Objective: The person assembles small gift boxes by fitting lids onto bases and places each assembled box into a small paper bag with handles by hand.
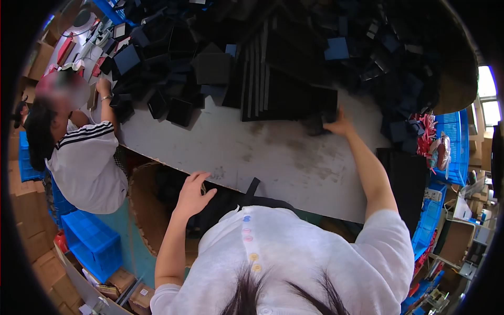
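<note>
My left hand is at the near edge of the grey table, its fingers apart and nothing in it. Further right, my right hand reaches over the table and touches a small dark piece, which is blurred. Just beyond that hand lies a stack of black sheets, with several upright dark boards beside it on the left. Black boxes are heaped at the left back of the table.
A co-worker in a white shirt sits at the left, one hand on the table. Blue crates stand on the floor at the left, and another blue crate is at the right. An open cardboard box is under the table edge.
</note>
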Available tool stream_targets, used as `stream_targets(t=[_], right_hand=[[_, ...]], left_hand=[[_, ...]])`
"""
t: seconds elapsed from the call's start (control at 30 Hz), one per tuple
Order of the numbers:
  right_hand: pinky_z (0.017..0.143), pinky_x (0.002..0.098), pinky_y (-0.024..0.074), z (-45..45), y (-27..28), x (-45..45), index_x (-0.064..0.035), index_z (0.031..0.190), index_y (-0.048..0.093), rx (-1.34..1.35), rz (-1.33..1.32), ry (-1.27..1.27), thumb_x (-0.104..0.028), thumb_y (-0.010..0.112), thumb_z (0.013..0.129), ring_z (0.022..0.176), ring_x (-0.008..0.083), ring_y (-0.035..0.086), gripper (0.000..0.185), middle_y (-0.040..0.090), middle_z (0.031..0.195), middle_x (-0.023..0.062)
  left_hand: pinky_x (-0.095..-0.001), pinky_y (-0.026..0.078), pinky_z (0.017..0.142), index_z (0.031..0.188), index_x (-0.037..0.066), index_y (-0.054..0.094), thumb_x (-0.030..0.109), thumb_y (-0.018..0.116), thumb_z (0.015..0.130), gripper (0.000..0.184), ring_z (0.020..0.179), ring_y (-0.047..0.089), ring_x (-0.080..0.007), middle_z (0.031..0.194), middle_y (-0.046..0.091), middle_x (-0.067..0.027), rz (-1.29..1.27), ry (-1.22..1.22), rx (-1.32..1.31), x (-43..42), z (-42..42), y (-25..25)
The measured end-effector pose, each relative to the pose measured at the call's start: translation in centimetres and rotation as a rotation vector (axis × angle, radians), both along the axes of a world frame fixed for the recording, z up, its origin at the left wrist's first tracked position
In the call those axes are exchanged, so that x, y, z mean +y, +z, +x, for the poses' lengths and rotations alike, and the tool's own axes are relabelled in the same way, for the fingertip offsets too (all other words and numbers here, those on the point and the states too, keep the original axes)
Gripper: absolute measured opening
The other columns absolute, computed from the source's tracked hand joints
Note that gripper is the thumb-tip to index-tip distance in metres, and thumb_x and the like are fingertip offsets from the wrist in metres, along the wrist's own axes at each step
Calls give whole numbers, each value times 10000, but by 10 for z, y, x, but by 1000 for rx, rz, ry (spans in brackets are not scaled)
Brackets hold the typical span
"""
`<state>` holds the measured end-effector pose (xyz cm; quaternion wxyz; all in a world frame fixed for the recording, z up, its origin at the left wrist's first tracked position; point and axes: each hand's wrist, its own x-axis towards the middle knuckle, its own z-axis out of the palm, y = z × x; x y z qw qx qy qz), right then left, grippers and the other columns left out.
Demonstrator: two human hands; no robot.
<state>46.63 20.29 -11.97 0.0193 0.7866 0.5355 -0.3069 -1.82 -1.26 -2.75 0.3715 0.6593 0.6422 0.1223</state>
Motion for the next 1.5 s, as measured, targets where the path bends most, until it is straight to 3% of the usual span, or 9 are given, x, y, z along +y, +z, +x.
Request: stream_targets(t=[0.1,0.23,0.43,0.7,0.97,1.17,1.3,1.4,1.5], right_hand=[[870,539,492,-5,3,-62,-157,1397,312,884,-594,-554,-281,642,753,1060,349,555,734,510,1205,171],[842,486,506,-106,71,-126,-204,1391,280,1285,-508,-493,-142,569,787,1027,283,579,673,528,1163,107],[906,364,467,-186,82,-138,-143,1419,279,798,154,178,-123,543,815,1068,321,585,660,559,1179,177],[731,312,497,-238,115,-100,29,862,647,657,1254,373,-1,540,806,808,303,641,124,649,906,173],[837,335,477,-252,69,-104,-97,1127,610,1497,-430,-436,-485,514,928,928,176,591,447,638,1009,42],[822,359,501,-237,64,-98,-87,1137,610,1249,-193,-709,-551,570,873,907,187,628,535,655,1021,56],[642,310,466,-229,81,-97,-162,1033,644,1203,-111,-797,-562,571,864,739,148,587,441,652,877,-4],[643,302,486,-212,68,-110,-151,1033,644,1194,-95,-826,-555,576,865,745,133,599,443,657,877,-7],[717,299,497,-212,66,-113,-127,1032,640,1235,-120,-800,-525,567,887,787,147,606,430,652,897,8]], left_hand=[[-404,401,1007,1244,14,528,229,723,727,593,1193,470,-363,1256,526,-179,-110,-135,-122,8,21,-18],[-448,306,1085,1415,-15,273,263,779,651,957,1313,316,-426,1408,360,-244,60,-180,-306,30,97,-17],[-484,338,1029,1348,1,320,234,847,510,1017,1231,382,-414,1373,374,-225,423,-90,-471,62,128,-25],[-442,374,1009,1331,23,311,168,859,491,1014,1197,412,-384,1320,387,-188,353,116,-394,55,95,-20],[-443,296,1082,1419,31,227,305,874,541,1124,1306,326,-375,1423,298,-188,507,66,-717,77,64,-36],[-515,247,1091,1448,13,194,285,817,624,1068,1326,247,-439,1457,243,-222,464,605,276,172,-65,-155],[-517,257,1087,1457,84,221,194,809,615,1033,1327,246,-435,1453,254,-190,175,549,173,147,-76,-139],[-518,274,1078,1438,236,294,-23,727,586,991,1329,245,-443,1462,256,-139,265,-152,386,104,-81,-123],[-521,266,1083,1434,158,301,-58,678,601,940,1324,241,-458,1465,238,-179,426,50,318,92,-82,-113]])
